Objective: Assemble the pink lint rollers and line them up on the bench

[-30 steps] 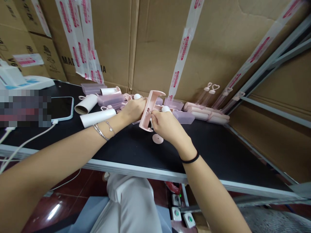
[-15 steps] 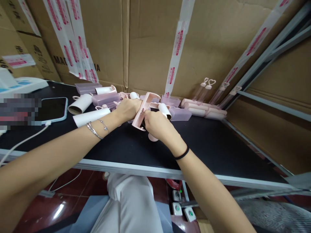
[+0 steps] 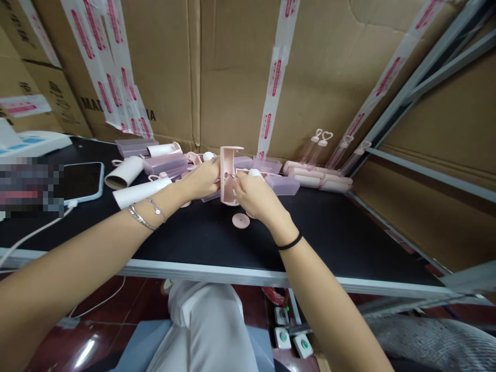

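Note:
My left hand (image 3: 201,178) grips a pink plastic frame (image 3: 226,173) and holds it upright just above the black table (image 3: 186,237). My right hand (image 3: 253,196) is closed against the frame's right side; its fingertips pinch at the inner face and a white roller (image 3: 254,173) shows above its knuckles. A small pink disc (image 3: 241,220) lies on the table just below my right hand.
White rolls (image 3: 141,191) and translucent purple covers (image 3: 165,163) lie to the left. Pink assembled pieces (image 3: 318,178) and heart-topped handles (image 3: 323,139) rest at the back right. A phone (image 3: 83,181) with cable lies far left. Cardboard boxes (image 3: 232,72) wall the back.
The pink frame has turned from a slant to upright between my hands. The pink disc, covered by my right hand half a second ago, shows again.

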`<control>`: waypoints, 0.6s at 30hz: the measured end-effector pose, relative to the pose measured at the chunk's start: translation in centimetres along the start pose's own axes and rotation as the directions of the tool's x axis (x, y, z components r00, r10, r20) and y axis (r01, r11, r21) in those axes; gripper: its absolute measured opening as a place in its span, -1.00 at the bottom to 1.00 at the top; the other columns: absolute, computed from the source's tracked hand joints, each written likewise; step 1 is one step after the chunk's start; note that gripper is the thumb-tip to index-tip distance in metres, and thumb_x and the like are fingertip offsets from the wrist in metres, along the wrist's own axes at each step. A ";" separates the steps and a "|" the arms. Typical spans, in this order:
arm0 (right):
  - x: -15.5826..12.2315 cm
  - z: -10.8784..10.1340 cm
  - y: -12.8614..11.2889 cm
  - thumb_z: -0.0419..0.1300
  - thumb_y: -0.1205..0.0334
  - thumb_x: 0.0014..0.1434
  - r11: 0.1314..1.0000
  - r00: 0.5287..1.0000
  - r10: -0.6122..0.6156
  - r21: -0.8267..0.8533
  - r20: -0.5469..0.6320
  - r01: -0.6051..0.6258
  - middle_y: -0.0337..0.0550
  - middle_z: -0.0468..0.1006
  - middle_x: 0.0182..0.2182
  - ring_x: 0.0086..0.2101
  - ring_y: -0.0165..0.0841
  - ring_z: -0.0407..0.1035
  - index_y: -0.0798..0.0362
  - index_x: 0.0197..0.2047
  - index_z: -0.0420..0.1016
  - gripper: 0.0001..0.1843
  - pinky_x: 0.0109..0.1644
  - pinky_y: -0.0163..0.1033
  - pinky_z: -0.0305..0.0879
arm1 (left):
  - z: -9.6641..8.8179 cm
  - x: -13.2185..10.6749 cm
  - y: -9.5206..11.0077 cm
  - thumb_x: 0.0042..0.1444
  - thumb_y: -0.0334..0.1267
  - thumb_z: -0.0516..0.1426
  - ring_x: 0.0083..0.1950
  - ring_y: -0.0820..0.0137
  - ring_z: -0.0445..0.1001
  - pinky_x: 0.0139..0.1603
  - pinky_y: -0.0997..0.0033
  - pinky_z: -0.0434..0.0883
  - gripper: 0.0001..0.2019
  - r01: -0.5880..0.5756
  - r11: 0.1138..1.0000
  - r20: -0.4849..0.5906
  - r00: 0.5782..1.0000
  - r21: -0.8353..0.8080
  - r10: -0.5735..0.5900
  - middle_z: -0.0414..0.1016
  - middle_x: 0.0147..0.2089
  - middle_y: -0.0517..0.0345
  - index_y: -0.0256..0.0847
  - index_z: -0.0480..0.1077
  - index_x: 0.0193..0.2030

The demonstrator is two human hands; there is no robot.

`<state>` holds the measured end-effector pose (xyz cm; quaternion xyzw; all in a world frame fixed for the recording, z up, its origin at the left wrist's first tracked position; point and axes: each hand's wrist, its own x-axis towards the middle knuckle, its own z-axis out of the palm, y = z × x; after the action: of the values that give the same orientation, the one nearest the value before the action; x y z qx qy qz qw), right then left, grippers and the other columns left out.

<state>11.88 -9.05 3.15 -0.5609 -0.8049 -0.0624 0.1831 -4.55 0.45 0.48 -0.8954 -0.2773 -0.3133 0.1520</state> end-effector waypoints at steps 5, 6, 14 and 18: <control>-0.1 -0.2 0.4 -0.19 0.32 0.31 0.998 0.998 -0.059 -0.006 0.005 0.059 0.08 0.54 -0.23 -0.23 -0.24 0.42 0.16 -0.11 0.42 -0.63 -0.11 -0.20 0.23 | -0.8 -0.2 -0.1 0.15 -0.30 0.00 -0.01 0.22 0.40 0.00 0.22 0.38 -0.77 0.010 1.000 0.114 0.993 -0.003 -0.010 0.41 -0.05 -0.13 -0.32 0.36 -0.10; -0.1 -0.2 0.4 -0.18 0.31 0.31 0.998 0.998 -0.056 -0.002 0.018 0.056 0.06 0.55 -0.24 -0.23 -0.24 0.42 0.15 -0.11 0.43 -0.64 -0.11 -0.21 0.23 | -0.8 -0.2 -0.3 0.15 -0.30 0.01 -0.01 0.23 0.41 -0.02 0.23 0.39 -0.78 0.006 1.000 0.120 0.993 0.004 -0.007 0.41 -0.06 -0.11 -0.30 0.37 -0.12; -0.6 -0.7 -0.5 -0.24 0.13 0.35 0.997 0.999 -0.004 -0.080 0.040 0.007 0.13 0.57 -0.24 -0.17 -0.17 0.44 0.17 -0.16 0.49 -0.49 -0.10 -0.16 0.26 | 0.0 -0.6 -1.5 0.17 -0.23 0.02 -0.10 0.28 0.45 -0.11 0.31 0.42 -0.82 -0.034 0.996 0.129 0.991 0.078 0.024 0.46 -0.22 0.01 -0.26 0.37 -0.18; -0.6 -0.6 -0.7 -0.25 0.15 0.36 0.997 0.998 -0.008 -0.077 0.067 0.014 0.12 0.58 -0.24 -0.20 -0.19 0.45 0.18 -0.13 0.48 -0.49 -0.10 -0.16 0.25 | 0.2 -0.7 -1.8 0.21 -0.14 0.00 -0.16 0.30 0.47 -0.16 0.34 0.42 -0.77 -0.054 0.996 0.108 0.993 0.070 0.046 0.47 -0.26 0.00 -0.24 0.36 -0.24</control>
<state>11.57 -9.98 3.52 -0.5650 -0.8106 -0.0759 0.1339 -5.96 1.68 0.06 -0.9114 -0.2736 -0.2508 0.1775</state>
